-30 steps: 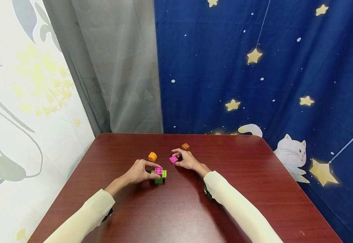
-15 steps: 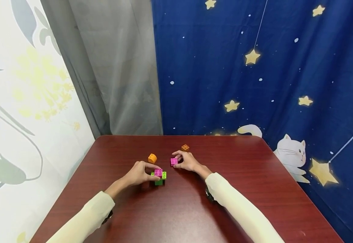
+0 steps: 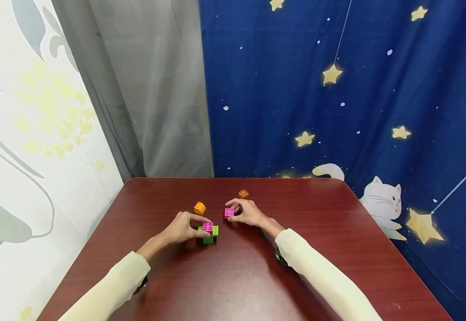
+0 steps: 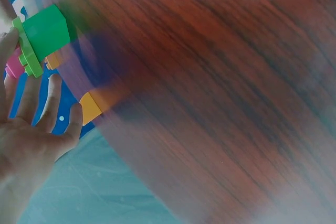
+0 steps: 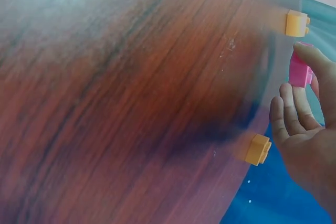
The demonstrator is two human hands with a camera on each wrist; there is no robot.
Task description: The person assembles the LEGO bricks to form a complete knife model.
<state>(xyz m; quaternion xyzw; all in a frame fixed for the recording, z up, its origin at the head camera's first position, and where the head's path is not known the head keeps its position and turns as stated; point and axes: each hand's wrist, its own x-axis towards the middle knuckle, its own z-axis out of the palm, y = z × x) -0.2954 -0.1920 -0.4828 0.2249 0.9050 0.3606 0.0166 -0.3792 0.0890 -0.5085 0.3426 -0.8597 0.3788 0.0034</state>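
In the head view my left hand (image 3: 182, 229) pinches a pink brick (image 3: 207, 226) between thumb and fingers. This brick tops a small stack, on a lime brick (image 3: 215, 230) with a darker green block (image 3: 208, 240) beneath. The left wrist view shows the green block (image 4: 47, 30) from its side. My right hand (image 3: 250, 214) holds a second pink brick (image 3: 229, 213) between thumb and fingers, to the right of the stack and apart from it. In the right wrist view, the thumb lies against one end of that pink brick (image 5: 300, 69).
A rounded yellow-orange brick (image 3: 199, 208) lies behind the left hand. Farther back, beyond the right hand, sits an orange studded brick (image 3: 243, 194). The dark red wooden table (image 3: 233, 276) ends at a far edge before grey and blue curtains (image 3: 265, 111).
The pink brick at the right hand has turned from a slanted position to face squarely forward, with the fingers gripping it. The left hand and stack have stayed nearly still.
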